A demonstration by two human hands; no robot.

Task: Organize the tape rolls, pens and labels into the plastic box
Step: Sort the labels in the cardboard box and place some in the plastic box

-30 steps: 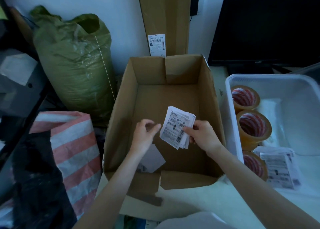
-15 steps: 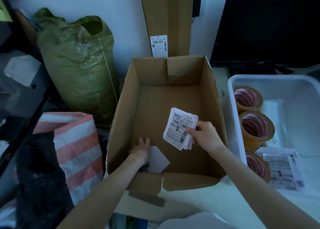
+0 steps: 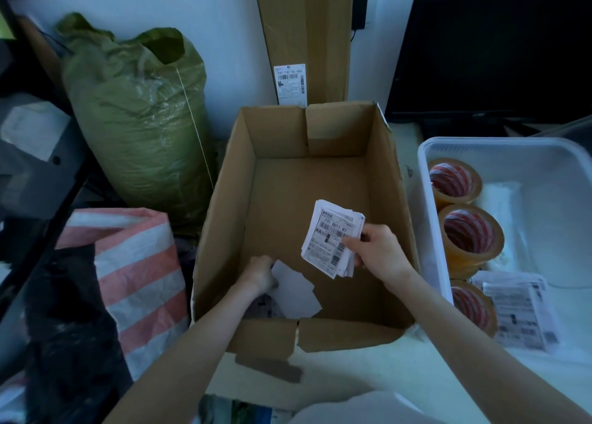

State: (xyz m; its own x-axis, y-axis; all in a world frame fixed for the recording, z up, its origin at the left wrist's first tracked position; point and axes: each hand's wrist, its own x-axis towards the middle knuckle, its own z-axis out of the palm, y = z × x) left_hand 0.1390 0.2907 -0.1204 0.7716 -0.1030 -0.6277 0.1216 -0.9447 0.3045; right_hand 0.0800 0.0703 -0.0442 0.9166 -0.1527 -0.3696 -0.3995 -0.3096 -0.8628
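Green sack [image 3: 141, 125] beside cardboard box [image 3: 224, 231] (dark monitor [image 3: 493, 48] behind).

Top label [image 3: 333, 236] of stack in right hand [image 3: 374, 252]: "771 6011 87", barcodes. Sticker [image 3: 289, 83] on tall carton [image 3: 304, 22]: "542-142-00 005", barcode. Other print unreadable.

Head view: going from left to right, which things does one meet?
Striped sack → left hand → white paper → label stack → right hand → plastic box → middle tape roll
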